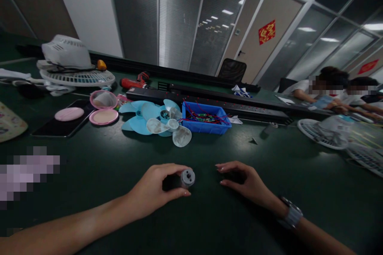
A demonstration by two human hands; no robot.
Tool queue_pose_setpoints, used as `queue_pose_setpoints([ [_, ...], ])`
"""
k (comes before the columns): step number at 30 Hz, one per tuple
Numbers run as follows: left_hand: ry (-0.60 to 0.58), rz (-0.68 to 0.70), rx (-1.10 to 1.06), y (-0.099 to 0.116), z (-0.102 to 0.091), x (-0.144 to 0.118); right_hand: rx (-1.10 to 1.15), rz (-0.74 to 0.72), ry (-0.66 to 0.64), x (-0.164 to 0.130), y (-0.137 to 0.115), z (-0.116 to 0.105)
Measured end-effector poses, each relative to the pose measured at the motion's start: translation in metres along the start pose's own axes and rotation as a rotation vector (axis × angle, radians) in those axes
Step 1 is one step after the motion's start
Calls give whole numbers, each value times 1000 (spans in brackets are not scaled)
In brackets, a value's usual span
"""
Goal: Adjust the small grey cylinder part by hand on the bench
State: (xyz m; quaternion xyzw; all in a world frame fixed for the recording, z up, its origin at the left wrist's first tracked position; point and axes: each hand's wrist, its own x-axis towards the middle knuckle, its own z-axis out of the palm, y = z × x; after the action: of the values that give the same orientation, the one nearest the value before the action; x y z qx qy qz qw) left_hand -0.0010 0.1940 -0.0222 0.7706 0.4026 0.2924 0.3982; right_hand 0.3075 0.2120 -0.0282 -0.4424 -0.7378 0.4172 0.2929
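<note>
Metal cylinder (188,177) is held between thumb and fingers of the left hand (155,186), long axis roughly upright, holed end up. Right hand (245,179), farther off, is empty, thumb and fingertips parted toward the cylinder.

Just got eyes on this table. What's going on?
A person's left hand has a grey cylinder between its thumb and fingers. The right hand is open and empty, to one side of it. Farther back on the table are fan blades and a blue bin holding wires.
</note>
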Motion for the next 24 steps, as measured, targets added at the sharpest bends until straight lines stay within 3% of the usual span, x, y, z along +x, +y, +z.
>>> queue_pose_setpoints([
  [4,11,9,5,-1,1,-1,107,-6,31,5,-8,5],
  [12,7,29,-24,-2,1,0,209,-413,-11,31,-70,47],
  [17,7,64,-25,-4,2,0,215,-429,-1,46,-75,64],
  [24,18,84,-37,-3,1,0,151,-381,-7,48,-74,67],
])
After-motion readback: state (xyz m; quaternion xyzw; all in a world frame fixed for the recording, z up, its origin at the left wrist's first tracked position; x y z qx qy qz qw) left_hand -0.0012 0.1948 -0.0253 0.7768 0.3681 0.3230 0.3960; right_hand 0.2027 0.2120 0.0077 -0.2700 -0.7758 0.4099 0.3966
